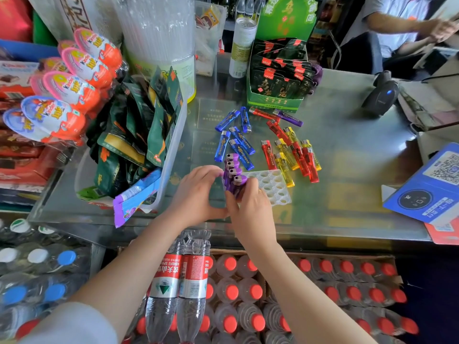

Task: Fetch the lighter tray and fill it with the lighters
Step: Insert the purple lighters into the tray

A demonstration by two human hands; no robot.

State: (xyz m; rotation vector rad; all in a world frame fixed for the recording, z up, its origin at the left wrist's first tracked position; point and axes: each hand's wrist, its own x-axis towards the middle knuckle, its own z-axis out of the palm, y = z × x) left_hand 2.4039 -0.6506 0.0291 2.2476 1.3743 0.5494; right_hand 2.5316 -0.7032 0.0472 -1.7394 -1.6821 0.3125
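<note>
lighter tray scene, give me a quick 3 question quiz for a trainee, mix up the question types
1. True or false: the white lighter tray already holds a row of purple lighters standing upright along its left edge.
2. Multiple choice: which colour group lies loose on the counter just behind the tray's left end? A) blue lighters B) green C) white
3. Fill in: the right hand is closed on a ____ lighter at the near end of the row, while the left hand rests beside the row.

Key: 1 true; 2 A; 3 purple. Most tray holes are still unfilled, and red lighters and yellow lighters lie loose behind its right end.
</note>
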